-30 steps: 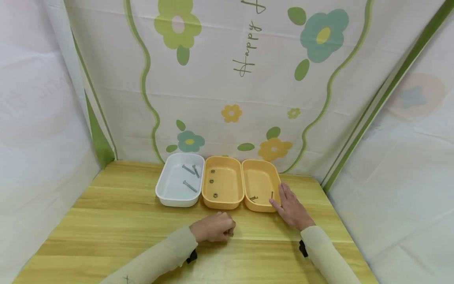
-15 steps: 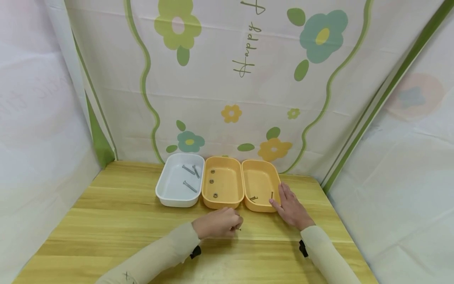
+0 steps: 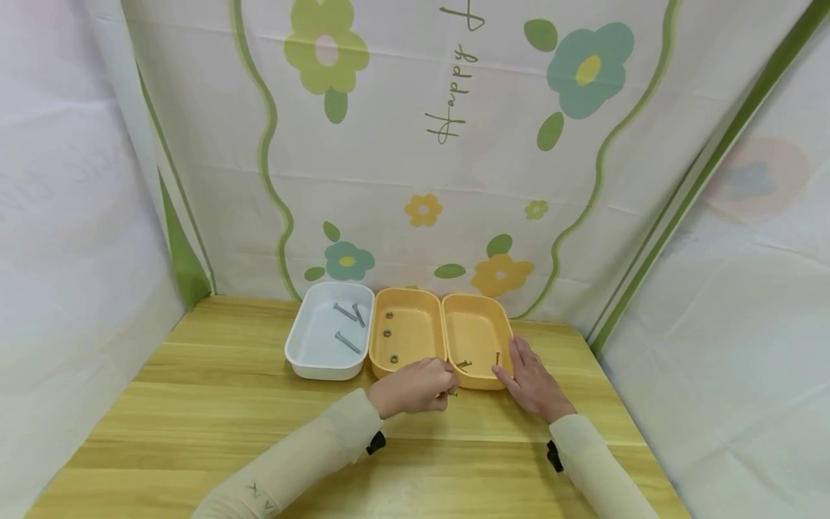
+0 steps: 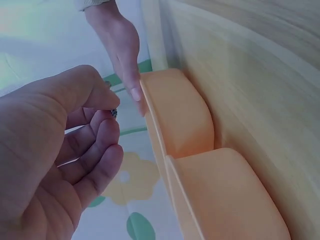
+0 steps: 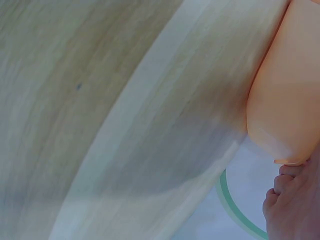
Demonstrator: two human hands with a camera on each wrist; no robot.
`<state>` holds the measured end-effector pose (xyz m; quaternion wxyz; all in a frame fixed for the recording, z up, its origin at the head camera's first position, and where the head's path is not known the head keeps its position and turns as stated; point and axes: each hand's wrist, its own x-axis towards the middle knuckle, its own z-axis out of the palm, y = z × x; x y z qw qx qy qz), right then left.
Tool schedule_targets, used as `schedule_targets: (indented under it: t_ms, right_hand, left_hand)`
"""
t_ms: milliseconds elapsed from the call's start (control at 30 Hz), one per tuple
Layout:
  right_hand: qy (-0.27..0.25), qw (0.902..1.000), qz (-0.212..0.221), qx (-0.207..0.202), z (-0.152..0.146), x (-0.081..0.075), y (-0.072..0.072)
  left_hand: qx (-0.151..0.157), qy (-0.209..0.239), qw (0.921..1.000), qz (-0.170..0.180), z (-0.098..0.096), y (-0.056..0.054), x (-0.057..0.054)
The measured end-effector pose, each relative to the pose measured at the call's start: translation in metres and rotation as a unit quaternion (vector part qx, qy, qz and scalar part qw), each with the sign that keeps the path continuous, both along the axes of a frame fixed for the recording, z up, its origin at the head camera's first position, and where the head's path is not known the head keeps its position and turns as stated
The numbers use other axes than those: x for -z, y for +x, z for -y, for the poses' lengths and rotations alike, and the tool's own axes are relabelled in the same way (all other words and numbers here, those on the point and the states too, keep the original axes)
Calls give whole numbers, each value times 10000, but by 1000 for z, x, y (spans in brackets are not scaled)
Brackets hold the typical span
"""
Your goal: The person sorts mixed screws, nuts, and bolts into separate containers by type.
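Note:
My left hand (image 3: 418, 386) pinches a small screw (image 4: 114, 113) between thumb and fingertips; most of it is hidden. That hand is just in front of the seam between the middle yellow tray (image 3: 421, 294) and the right yellow tray (image 3: 476, 297). With the thumb over the rim and fingers along the outer side, my right hand (image 3: 534, 382) holds the right tray's near right corner. Inside the right tray lie a few small screws (image 3: 463, 364), one apart (image 3: 497, 357). Nuts (image 3: 387, 333) sit in the middle tray.
A white tray (image 3: 311, 335) at the left contains longer bolts (image 3: 348, 342). All three trays stand side by side on the wooden table (image 3: 162, 404). Behind them hangs a flowered cloth (image 3: 363, 158), with more cloth at both sides.
My left hand has moved right and forward, from the table before the middle tray toward the right tray, still pinching the screw. The right hand stays on its tray.

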<state>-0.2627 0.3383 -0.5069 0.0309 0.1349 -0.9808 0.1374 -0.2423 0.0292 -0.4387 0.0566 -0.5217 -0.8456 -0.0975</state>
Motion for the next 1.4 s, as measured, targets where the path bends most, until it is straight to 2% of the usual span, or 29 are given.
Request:
schedule_targets:
  t_ms: [167,500,733,967,1233,1400]
  right_hand:
    - [33,10000,-15,1,0,0,0]
    - [68,10000,7,15,-1,1,0]
    - [5,10000,-34,0,-2,1,0]
    - [8,10000,-18,-11,-3,3,0]
    - [18,10000,-6,13,-1,2,-1]
    - [56,10000,-8,19,-1,3,-2]
  left_hand:
    - [-104,22,9994,-320,-5,-7,0]
    - [-194,103,9971,-730,-17,-19,-3]
    - [-367,231,9965,-712,-29,-29,-3]
    - [-560,298,9955,-704,-41,-39,5]
    - [-915,159,9921,-843,-52,-48,11]
    - [-1444,-149,9840,-1030,-59,-47,11]
